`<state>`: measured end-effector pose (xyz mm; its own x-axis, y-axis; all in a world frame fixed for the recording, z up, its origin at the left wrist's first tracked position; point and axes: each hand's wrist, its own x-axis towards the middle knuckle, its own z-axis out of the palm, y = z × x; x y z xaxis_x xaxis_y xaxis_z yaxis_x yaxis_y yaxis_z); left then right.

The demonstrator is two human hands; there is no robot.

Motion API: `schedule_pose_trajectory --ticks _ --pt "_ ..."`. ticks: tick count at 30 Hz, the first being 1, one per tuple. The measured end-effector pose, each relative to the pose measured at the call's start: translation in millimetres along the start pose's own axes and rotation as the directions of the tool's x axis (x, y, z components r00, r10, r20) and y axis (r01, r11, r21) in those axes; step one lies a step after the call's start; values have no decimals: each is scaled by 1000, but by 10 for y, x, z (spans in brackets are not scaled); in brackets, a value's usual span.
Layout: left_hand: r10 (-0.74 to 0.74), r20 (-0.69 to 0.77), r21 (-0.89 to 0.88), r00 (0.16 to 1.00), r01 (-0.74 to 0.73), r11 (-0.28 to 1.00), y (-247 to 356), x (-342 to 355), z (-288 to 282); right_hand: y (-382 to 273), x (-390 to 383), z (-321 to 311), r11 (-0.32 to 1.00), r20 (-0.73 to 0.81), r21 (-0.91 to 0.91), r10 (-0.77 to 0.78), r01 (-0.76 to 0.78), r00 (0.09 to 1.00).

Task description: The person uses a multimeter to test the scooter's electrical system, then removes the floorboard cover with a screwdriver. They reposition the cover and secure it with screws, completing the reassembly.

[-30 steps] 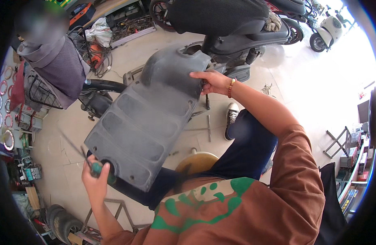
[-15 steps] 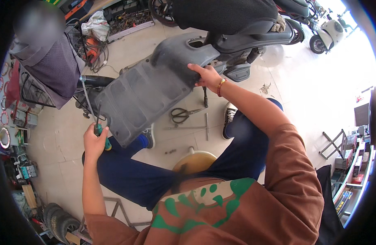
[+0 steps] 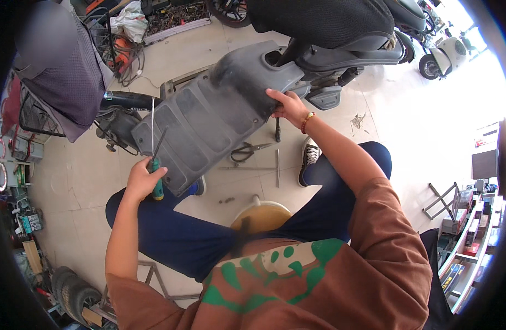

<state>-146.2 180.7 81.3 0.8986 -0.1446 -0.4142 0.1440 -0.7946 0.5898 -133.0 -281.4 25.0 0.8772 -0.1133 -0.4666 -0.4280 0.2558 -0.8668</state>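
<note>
A dusty grey plastic panel [image 3: 192, 137] lies slanted at the scooter frame. My right hand [image 3: 290, 109], with a beaded bracelet, grips its upper right edge, fingers curled underneath. My left hand [image 3: 144, 180], at the panel's lower left corner, is closed on a green-handled screwdriver [image 3: 158, 190]; two long thin shafts, one pale, one dark, rise above that fist. Whether it also holds the panel's corner I cannot tell. On the floor below the panel are scissors [image 3: 243, 154] and a thin metal T-shaped tool [image 3: 277, 175].
A black scooter [image 3: 346, 52] stands behind the panel, a white one [image 3: 449, 60] farther right. Grey fabric [image 3: 66, 99] hangs at upper left. Around me are a stool [image 3: 250, 209], tyres [image 3: 71, 291], a metal stand [image 3: 440, 201] and shelves of goods [image 3: 470, 236].
The panel has moved forward and up, away from my lap onto the scooter frame, both my hands moving along with it. The screwdriver shafts now point more upright.
</note>
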Motion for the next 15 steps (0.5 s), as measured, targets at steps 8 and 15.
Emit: schedule_pose_trajectory --ticks 8,15 --pt "310 -131 150 942 -291 945 582 -405 -349 100 -14 15 979 -33 188 -78 83 996" --pt "334 -217 69 917 -327 943 432 -420 -189 95 -60 158 986 -267 14 -159 169 950"
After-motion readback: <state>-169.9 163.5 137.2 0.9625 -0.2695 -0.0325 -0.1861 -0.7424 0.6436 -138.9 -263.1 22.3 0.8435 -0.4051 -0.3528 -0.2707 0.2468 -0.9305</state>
